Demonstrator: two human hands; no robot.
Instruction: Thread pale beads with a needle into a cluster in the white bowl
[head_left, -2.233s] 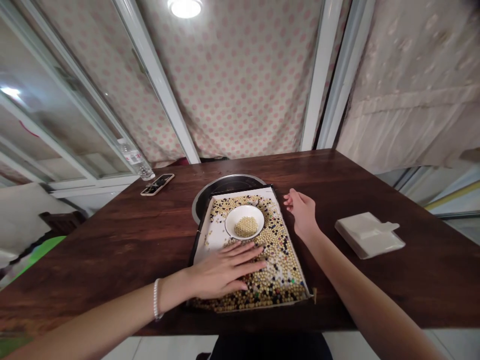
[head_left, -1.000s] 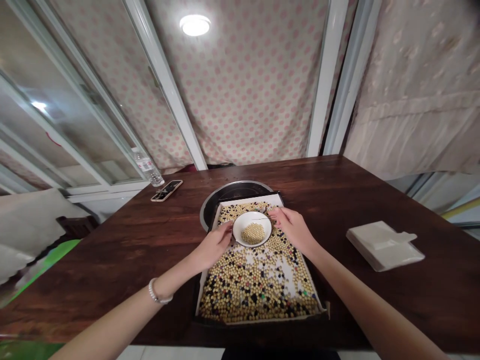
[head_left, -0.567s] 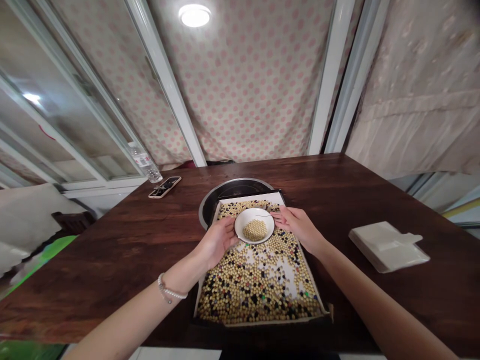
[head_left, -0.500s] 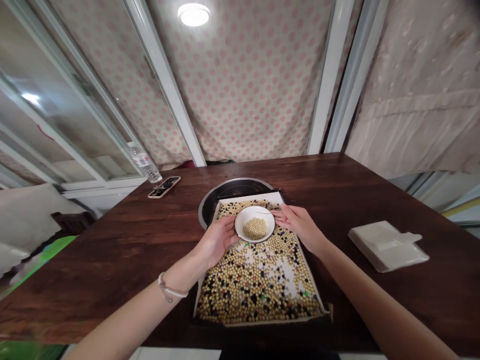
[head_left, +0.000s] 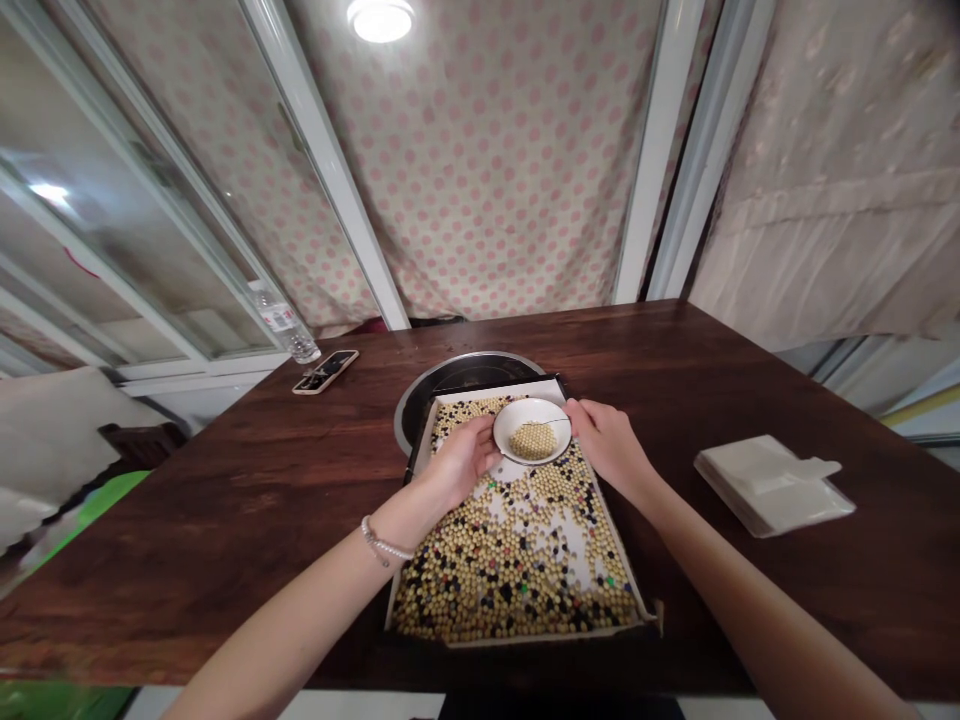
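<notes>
A small white bowl point(head_left: 532, 431) holding a mound of pale soybeans sits over the back of a shallow tray point(head_left: 517, 637). My left hand point(head_left: 461, 462) and my right hand point(head_left: 609, 445) grip the bowl's rim from opposite sides. The tray is lined with white paper and covered in a dense spread of pale beans mixed with black and a few coloured ones. Bare paper shows through in patches. I cannot tell whether the bowl rests on the beans or is slightly lifted.
The tray lies on a dark wooden table point(head_left: 210, 530) and overlaps a round metal-rimmed recess point(head_left: 465, 375). A phone point(head_left: 325, 372) and a plastic water bottle point(head_left: 283, 323) are at the far left. A white flat packet point(head_left: 772, 485) lies to the right.
My hands have come in from apart onto the bowl's rim. The bowl has shifted right and toward the far end of the tray, and more bare paper shows near it.
</notes>
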